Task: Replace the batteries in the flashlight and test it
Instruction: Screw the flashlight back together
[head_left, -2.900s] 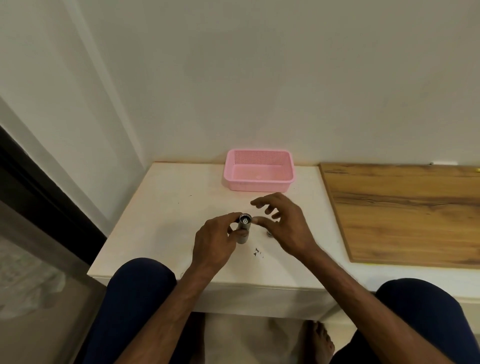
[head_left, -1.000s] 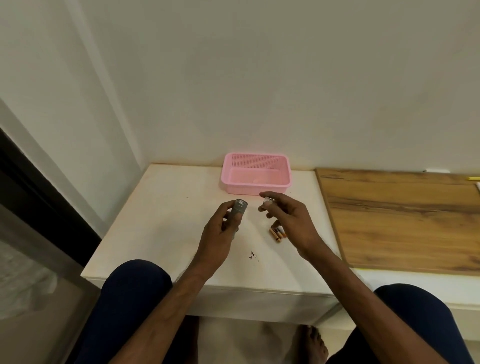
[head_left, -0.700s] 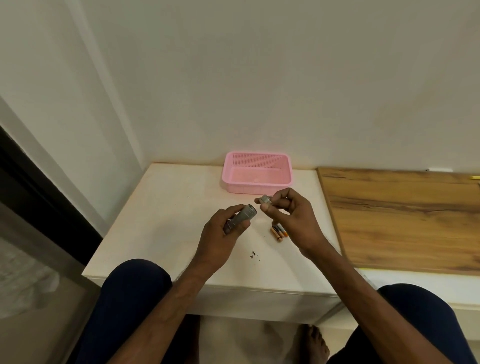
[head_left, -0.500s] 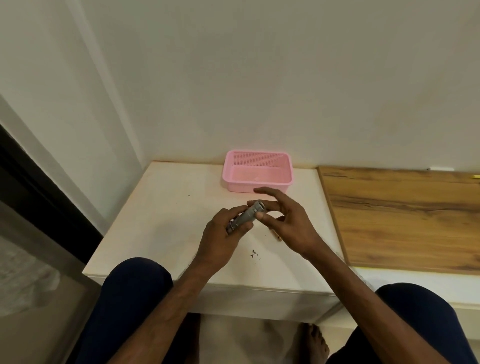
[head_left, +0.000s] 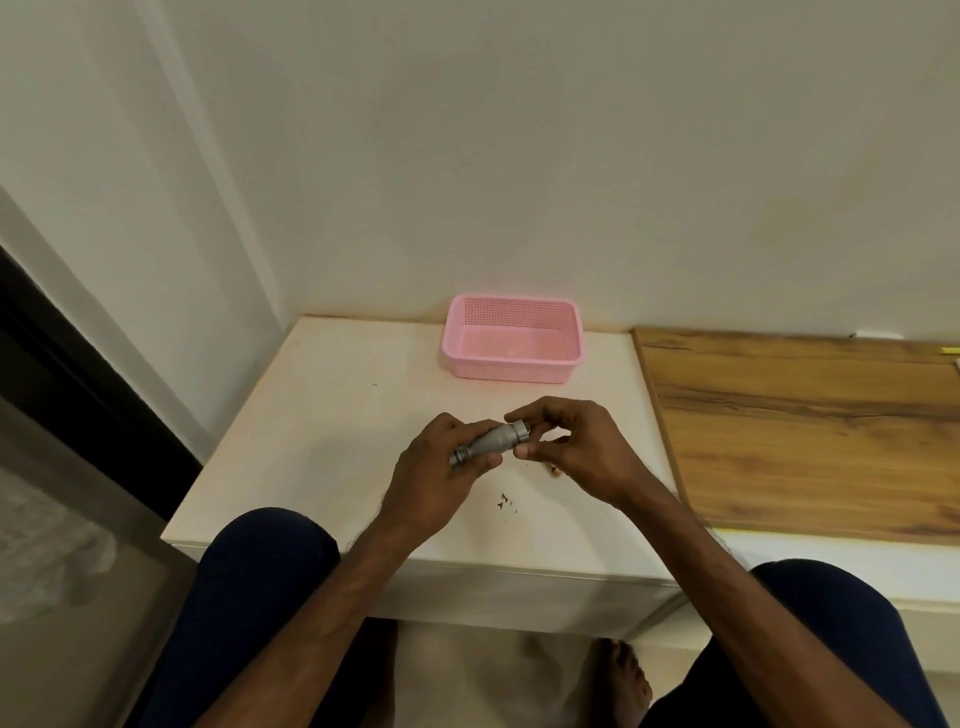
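With your left hand (head_left: 439, 475) fingers clamped round the small grey metal flashlight (head_left: 488, 444) above the white surface (head_left: 322, 441) and your right hand (head_left: 582, 449) pinching its far end, you're likely screwing it shut; next, twist until snug.

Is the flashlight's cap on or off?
On: the cap sits against the end of the flashlight, pinched by the right hand. Fully screwed tight: cannot tell.

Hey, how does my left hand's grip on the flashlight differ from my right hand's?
The left hand wraps its fingers round the flashlight body; the right hand only pinches the tip between thumb and fingertips. The left hand takes the lower, nearer end; the right hand takes the raised, farther end. Both hold the one flashlight over the table.
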